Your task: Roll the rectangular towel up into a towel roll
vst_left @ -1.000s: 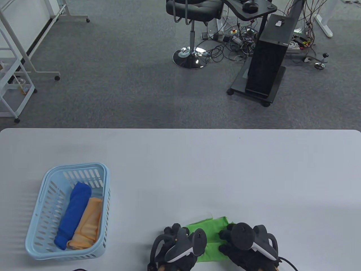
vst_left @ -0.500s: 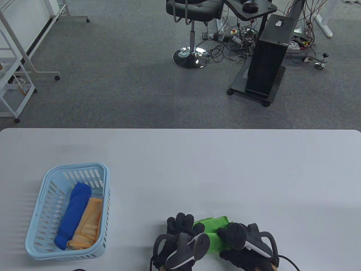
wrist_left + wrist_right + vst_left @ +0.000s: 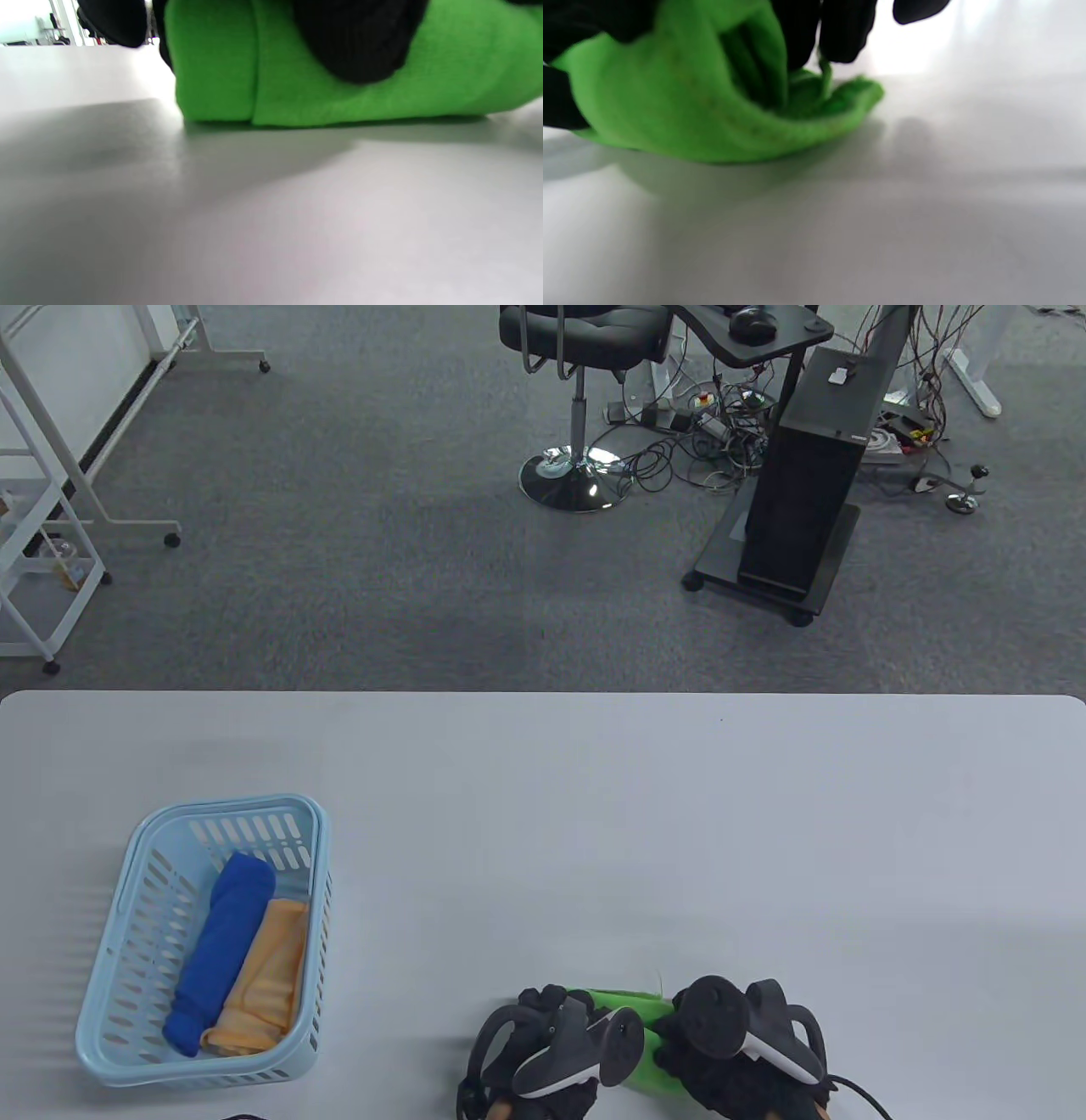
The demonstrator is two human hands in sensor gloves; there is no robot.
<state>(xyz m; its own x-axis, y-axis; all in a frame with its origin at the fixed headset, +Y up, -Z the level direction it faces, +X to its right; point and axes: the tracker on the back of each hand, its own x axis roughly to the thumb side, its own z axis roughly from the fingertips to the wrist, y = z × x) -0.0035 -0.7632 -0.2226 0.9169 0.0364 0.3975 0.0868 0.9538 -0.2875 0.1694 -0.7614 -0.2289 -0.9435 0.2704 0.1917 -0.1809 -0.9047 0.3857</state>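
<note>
A bright green towel (image 3: 632,1001) lies rolled up at the table's near edge, mostly covered by both gloved hands. My left hand (image 3: 543,1014) holds its left end; the left wrist view shows the green towel (image 3: 322,84) as a thick roll on the table with black fingers (image 3: 356,38) curled over its top. My right hand (image 3: 691,1035) grips the right end. In the right wrist view the green towel (image 3: 704,106) shows a loose spiral end with fingers (image 3: 818,29) wrapped over it.
A light blue plastic basket (image 3: 127,984) stands at the left of the grey table (image 3: 679,831), holding a rolled blue towel (image 3: 221,950) and a rolled orange towel (image 3: 263,980). Beyond the far edge lies carpet with an office chair (image 3: 585,356) and a black stand (image 3: 806,475).
The flat part of the green towel has disappeared into the roll. Both hands have drawn back toward the near edge with the roll under them.
</note>
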